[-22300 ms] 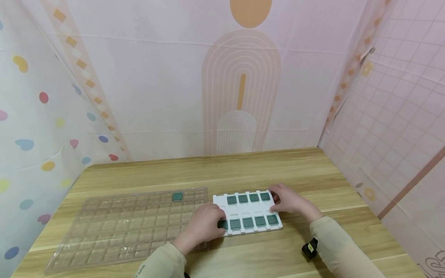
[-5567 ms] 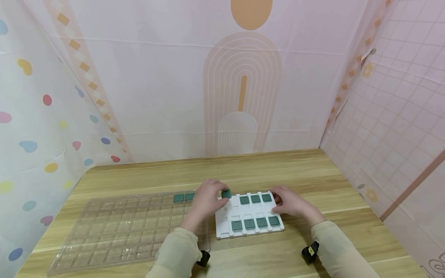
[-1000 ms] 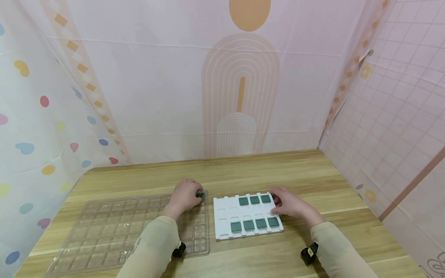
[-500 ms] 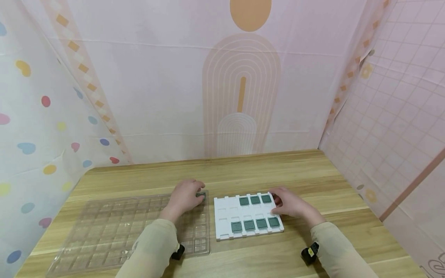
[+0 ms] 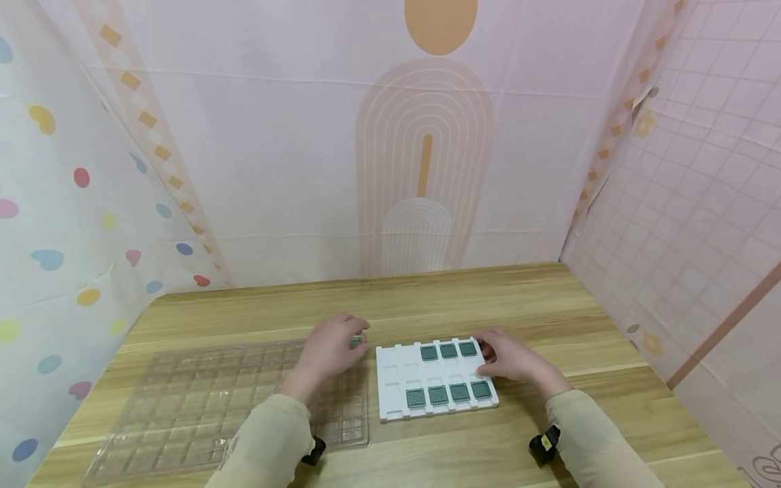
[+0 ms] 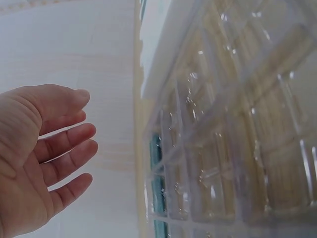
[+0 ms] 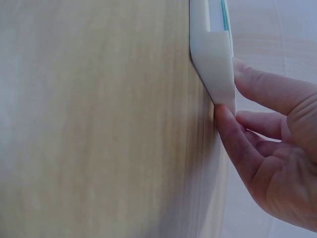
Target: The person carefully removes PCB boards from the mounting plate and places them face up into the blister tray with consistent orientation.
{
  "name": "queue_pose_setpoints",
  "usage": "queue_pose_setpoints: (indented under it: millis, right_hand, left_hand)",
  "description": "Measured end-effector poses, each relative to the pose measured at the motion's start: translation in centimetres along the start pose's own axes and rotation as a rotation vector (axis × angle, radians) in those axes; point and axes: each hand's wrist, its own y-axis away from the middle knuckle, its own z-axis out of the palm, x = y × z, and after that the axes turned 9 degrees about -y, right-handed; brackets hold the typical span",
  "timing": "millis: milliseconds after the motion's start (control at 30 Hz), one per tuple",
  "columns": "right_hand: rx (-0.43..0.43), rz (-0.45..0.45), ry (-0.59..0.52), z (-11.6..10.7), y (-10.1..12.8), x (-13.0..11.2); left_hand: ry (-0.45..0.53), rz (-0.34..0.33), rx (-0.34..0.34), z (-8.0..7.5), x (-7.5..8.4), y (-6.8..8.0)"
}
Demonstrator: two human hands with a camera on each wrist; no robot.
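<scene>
Left hand: your left hand [image 5: 332, 350] hovers with fingers apart over the clear tray's [image 5: 201, 400] far right corner.
Right hand: your right hand [image 5: 509, 357] touches the white tray's [image 5: 393, 383] right edge, fingers straight.
Chips: seven green chips [image 5: 448, 351] sit in it.

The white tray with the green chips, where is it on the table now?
In the head view the white tray lies on the wooden table, right of the clear plastic tray; the right hand touches its right edge.

No writing, label or number can be read on anything here.
</scene>
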Motion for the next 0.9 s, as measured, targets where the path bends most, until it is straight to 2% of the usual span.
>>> queue_pose_setpoints:
  millis: [300,467,900]
  right_hand:
    - [0.0,0.0,-0.002,0.1,0.1,-0.1]
    - [-0.002,-0.001,0.005,0.0,0.1,-0.2]
    - [0.0,0.007,0.017,0.0,0.0,-0.4]
  left_hand:
    - [-0.007,0.089,0.107,-0.6,1.2,0.4]
    - [-0.065,0.153,0.174,-0.7,2.0,0.6]
    - [-0.096,0.258,0.28,-1.4,4.1,1.1]
